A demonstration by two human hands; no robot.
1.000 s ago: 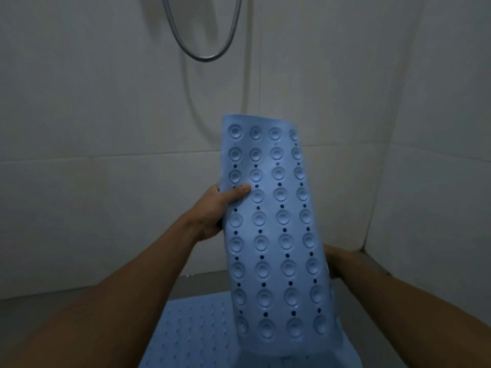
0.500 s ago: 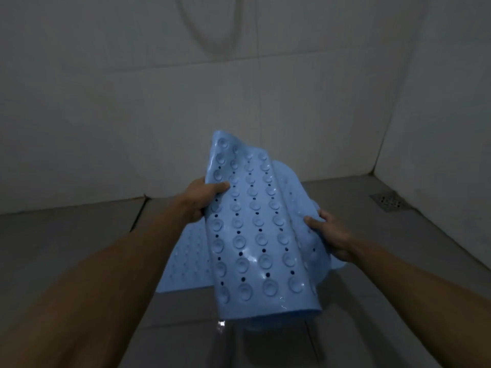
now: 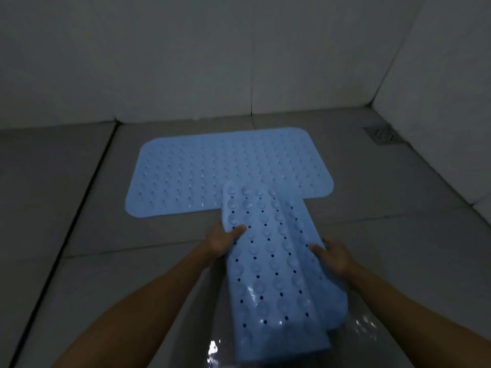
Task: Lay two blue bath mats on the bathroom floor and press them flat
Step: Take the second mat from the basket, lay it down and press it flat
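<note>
Second mat lowered toward floor, cups up — left hand, right hand pinching its edges. First mat flat; flip, pressing remain.

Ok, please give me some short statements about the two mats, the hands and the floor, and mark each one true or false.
1. One blue mat lies flat on the floor. True.
2. The second mat shows its suction cups upward. True.
3. Only the left hand holds the second mat. False: the right hand grips its other edge too.
4. The floor drain is at the far left. False: it sits at the far right, near the wall.
5. The second mat already lies fully flat. False: it is folded lengthwise, still held.
</note>
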